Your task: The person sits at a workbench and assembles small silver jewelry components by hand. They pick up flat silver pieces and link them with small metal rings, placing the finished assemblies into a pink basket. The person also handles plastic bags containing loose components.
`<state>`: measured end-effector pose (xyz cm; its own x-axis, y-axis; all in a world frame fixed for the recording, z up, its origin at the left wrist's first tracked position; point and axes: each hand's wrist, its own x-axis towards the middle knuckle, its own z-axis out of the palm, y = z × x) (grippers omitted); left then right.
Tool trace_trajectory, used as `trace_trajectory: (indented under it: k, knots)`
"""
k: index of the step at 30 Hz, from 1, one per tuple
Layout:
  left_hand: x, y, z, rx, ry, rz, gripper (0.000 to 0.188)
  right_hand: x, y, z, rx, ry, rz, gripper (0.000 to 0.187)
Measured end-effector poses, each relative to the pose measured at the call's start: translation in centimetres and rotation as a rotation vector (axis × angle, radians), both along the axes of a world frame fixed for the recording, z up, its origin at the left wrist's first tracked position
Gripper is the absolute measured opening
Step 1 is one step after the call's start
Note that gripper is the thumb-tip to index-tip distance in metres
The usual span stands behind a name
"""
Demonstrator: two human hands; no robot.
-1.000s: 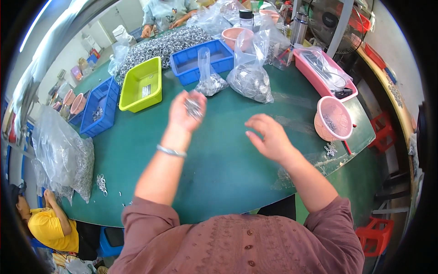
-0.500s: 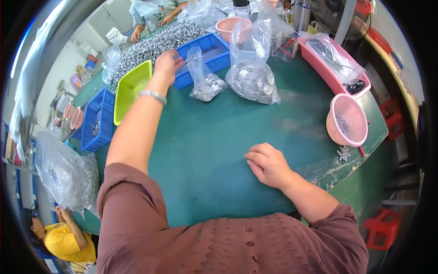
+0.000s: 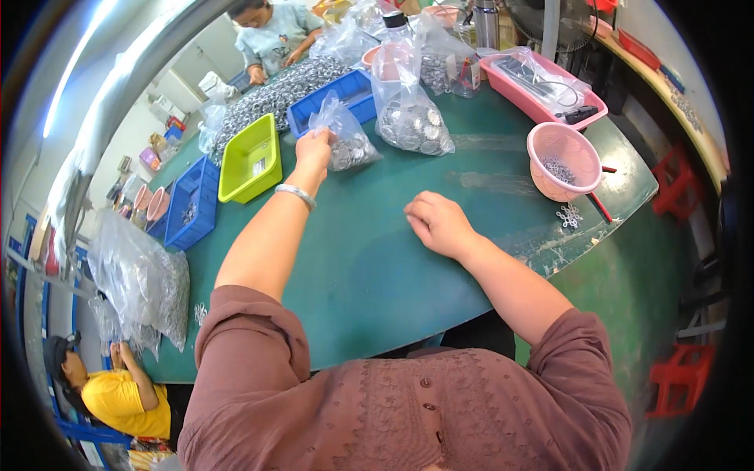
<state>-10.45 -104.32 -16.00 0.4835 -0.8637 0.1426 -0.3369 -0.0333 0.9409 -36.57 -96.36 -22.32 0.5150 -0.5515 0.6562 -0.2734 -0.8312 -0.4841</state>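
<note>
left hand [image 3: 314, 149]: fingers pinched on small clear bag [image 3: 345, 140] of metal rings, far-left of green surface [image 3: 377, 259]
right hand [image 3: 437, 223]: loosely curled, empty, mid-surface
tip: grip bag neck firmly, lift upright, avoid spilling

Green worktable [image 3: 377, 275] lit from ceiling strip light [image 3: 67, 86]; red stools [image 3: 682, 369] seen beside; pale wall [image 3: 169, 82] behind.
</note>
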Motion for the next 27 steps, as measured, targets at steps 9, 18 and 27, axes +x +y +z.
trace_trajectory:
  k: [9,18,27]
  knots:
    - [-2.4,16.1,4.9,0.217,-0.024,-0.554,0.014,5.8,2.0,8.6,0.011,-0.119,0.268,0.059]
    - [1.9,27.7,-4.4,-0.118,0.917,-0.316,0.05,12.3,9.4,10.3,0.482,-0.013,0.55,0.012]
    - [0.7,26.3,-6.2,-0.089,1.109,-0.002,0.044,9.8,6.2,5.7,1.02,-0.091,0.425,0.02]
